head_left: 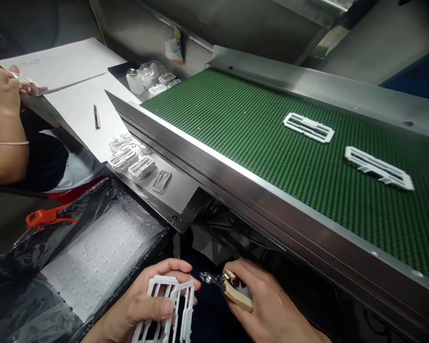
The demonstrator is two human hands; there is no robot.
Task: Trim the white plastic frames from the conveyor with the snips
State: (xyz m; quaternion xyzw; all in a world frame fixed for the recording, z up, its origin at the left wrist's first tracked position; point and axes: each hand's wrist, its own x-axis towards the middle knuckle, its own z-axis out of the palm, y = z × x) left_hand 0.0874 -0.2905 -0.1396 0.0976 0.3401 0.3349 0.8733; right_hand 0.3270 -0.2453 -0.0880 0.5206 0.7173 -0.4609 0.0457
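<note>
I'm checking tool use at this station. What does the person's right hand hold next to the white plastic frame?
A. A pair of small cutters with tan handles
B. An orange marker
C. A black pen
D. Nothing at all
A: the right hand grips small cutters with tan handles, their metal tip close to the white plastic frame held in the left hand.

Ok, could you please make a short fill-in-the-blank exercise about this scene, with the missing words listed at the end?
1. The left hand holds a white plastic ____ part.
2. The right hand grips small cutters with ____-coloured handles.
3. The conveyor belt carrying white parts is ____ in colour.
4. An ____ tool lies on the black plastic sheet.

Missing words: frame; beige; green; orange
</note>
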